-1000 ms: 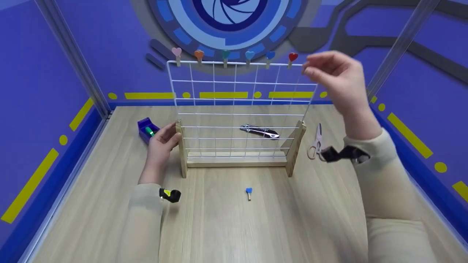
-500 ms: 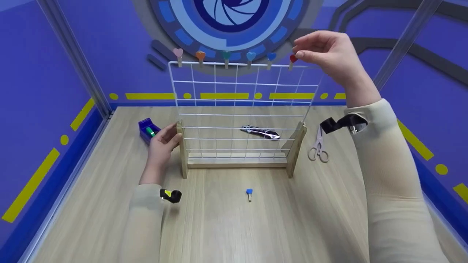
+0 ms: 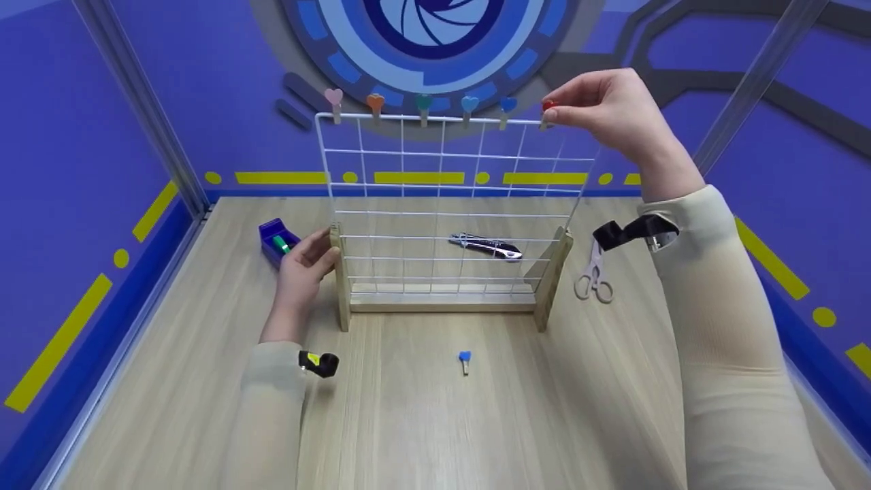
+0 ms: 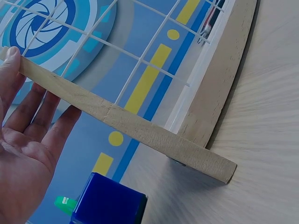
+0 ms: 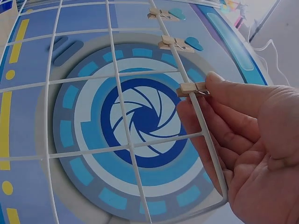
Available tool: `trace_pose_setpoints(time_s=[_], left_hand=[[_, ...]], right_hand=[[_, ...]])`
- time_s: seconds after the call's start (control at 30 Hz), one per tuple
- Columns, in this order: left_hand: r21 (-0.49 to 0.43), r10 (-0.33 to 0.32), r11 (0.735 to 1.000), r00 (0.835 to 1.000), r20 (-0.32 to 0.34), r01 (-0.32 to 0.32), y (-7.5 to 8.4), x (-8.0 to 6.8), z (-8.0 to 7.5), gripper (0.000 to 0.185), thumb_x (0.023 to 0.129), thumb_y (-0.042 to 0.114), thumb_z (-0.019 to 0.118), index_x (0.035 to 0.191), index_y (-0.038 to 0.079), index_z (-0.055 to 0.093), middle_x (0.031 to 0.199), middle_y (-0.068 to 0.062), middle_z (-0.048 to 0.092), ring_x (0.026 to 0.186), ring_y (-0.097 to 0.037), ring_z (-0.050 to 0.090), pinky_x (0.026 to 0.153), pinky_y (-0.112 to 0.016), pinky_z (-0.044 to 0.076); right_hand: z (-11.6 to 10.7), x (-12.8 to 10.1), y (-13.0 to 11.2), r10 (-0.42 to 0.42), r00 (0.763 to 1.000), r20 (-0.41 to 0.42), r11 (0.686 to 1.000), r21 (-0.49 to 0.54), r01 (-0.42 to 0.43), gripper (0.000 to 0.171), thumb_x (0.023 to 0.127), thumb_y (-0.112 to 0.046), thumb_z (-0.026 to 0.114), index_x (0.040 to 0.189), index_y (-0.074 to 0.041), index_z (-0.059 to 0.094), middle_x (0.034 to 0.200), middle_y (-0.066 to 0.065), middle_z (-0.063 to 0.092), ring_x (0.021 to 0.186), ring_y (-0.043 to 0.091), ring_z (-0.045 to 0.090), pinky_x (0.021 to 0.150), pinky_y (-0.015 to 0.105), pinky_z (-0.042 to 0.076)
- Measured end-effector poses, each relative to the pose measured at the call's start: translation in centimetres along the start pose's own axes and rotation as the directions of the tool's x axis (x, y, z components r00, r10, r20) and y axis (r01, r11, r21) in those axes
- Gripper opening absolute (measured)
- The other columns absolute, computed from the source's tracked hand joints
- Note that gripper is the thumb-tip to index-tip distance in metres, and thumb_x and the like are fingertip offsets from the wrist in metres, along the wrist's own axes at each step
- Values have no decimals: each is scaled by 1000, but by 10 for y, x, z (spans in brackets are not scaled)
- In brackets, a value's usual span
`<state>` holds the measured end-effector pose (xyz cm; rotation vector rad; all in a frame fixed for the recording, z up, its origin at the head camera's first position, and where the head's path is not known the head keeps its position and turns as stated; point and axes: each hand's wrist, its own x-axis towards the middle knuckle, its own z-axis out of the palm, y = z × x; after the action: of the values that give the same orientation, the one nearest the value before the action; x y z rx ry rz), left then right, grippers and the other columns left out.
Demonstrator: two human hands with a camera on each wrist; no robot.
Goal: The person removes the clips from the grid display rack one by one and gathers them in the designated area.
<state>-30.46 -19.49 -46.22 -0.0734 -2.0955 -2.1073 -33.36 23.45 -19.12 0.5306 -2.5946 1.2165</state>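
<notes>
A red heart clip [image 3: 546, 109] sits on the top wire of a white wire grid [image 3: 449, 204], last in a row of coloured heart clips, and the right hand [image 3: 612, 112] pinches it between thumb and fingertips at the grid's upper right corner; the right wrist view shows the clip's wooden legs [image 5: 191, 88] astride the wire beside the fingertips [image 5: 219, 86]. The left hand [image 3: 303, 262] rests with straight, relaxed fingers against the grid's wooden side post [image 3: 338, 272], steadying the stand. By the look of it, the step in hand is seating or squeezing this clip on the wire; the next move would call for a firm pinch and a steady frame. One blue heart clip [image 3: 464, 359] lies on the wooden table [image 3: 422, 422] in front of the stand. A utility knife [image 3: 486, 246] lies behind the grid, scissors [image 3: 594, 275] to its right, a small blue box [image 3: 275, 238] to its left.
</notes>
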Motion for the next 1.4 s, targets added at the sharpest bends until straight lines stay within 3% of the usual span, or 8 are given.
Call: trace_pose_setpoints(time_s=[0.2,0.4,0.6,0.93,1.17,1.27,1.4], left_hand=[[8,4,1000,1000,-7,-4,0,0,1,50,102,20,65,149,10,53,148,-14,59,125,-8,61,96,-18,56],[-30,32,999,999,-10,-32,-1,1,3,47,102,10,63,147,5,54,144,-18,60,114,-1,65,94,-19,57],[-34,39,999,999,-15,-40,-2,1,2,45,102,11,64,146,4,55,138,-13,64,112,-1,65,94,-20,57],[-22,61,998,998,2,-61,-2,0,2,49,102,11,63,148,3,52,148,-22,57,117,0,63,95,-19,57],[-20,60,998,998,-13,-60,-2,0,3,48,102,10,64,148,3,52,147,-21,58,116,-1,64,95,-20,57],[-12,53,999,999,-8,-53,-2,0,3,49,102,12,64,149,5,52,148,-20,58,118,-2,63,96,-20,57],[-13,33,999,999,-11,-33,0,-1,3,48,103,15,63,149,8,53,148,-18,58,118,-3,63,96,-19,56]], right_hand=[[3,0,3,-23,999,-46,1000,1,23,26,92,-30,79,109,-11,80,93,-14,74,89,7,70,87,13,53],[6,1,5,-33,996,-86,996,79,40,19,88,-22,83,101,-8,81,84,-14,76,81,5,72,80,14,54],[8,0,5,-47,990,-134,989,130,65,16,87,-19,84,96,-6,82,82,-14,76,78,5,72,78,14,55],[11,0,6,-68,985,-161,978,185,98,1,87,-11,83,87,-12,83,83,-8,79,77,6,74,76,14,56],[10,1,8,-97,978,-184,921,356,158,13,86,-9,83,91,2,80,82,-1,80,76,11,76,79,17,60],[10,0,9,-111,973,-203,898,399,186,14,85,-8,84,92,3,80,84,0,80,77,10,76,79,16,60],[13,-4,9,-127,946,-298,879,409,246,13,86,-6,83,95,2,80,86,-1,80,80,11,75,79,16,58]])
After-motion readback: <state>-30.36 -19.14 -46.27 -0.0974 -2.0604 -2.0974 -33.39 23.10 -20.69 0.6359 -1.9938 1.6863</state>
